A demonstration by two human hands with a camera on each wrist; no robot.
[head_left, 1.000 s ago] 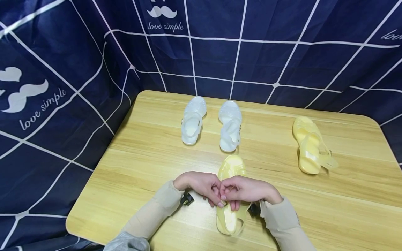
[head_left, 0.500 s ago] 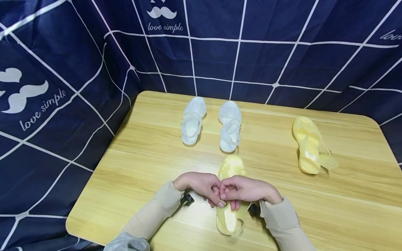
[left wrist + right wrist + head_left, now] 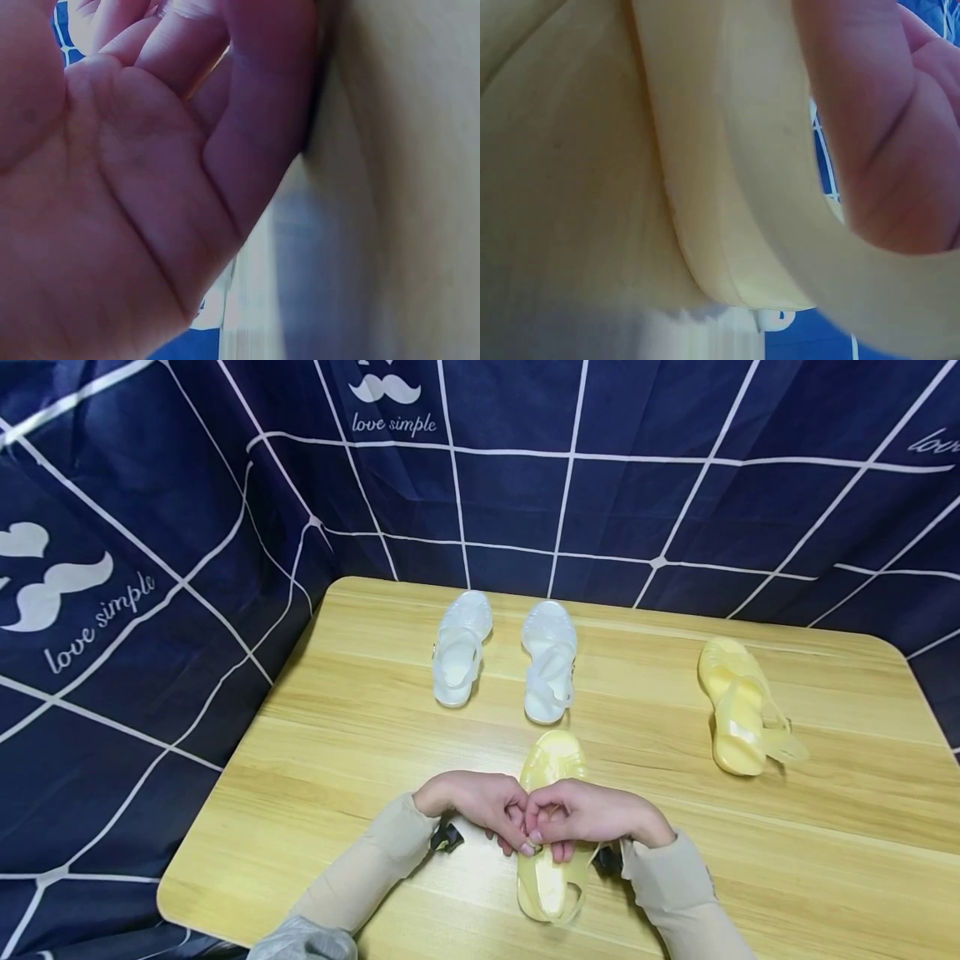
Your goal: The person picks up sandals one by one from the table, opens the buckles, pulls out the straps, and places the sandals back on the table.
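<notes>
A yellow jelly sandal (image 3: 552, 889) lies at the table's front middle, its toe pointing away. Over its left side my left hand (image 3: 483, 802) pinches the strap by the small buckle, thumb extended along it. From the right, my right hand (image 3: 596, 814) pinches at the same spot, thumb and fingertips meeting the left thumb. Fingers hide most of the buckle. In the left wrist view the left hand's palm (image 3: 112, 202) shows with curled fingers. The sandal's heel strap (image 3: 772, 172) loops close before the right wrist camera, with part of the right hand (image 3: 900, 150) behind it.
Two white jelly sandals, a left one (image 3: 459, 652) and a right one (image 3: 550, 664), stand behind the hands. Another yellow sandal (image 3: 738, 710), its strap hanging loose, lies at the right on the wooden table (image 3: 337, 727). Dark blue cloth (image 3: 510, 502) surrounds the back and left.
My right thumb and fingertips have shifted slightly down, closer to the left thumb at the buckle. Both arms and all the sandals stay in place.
</notes>
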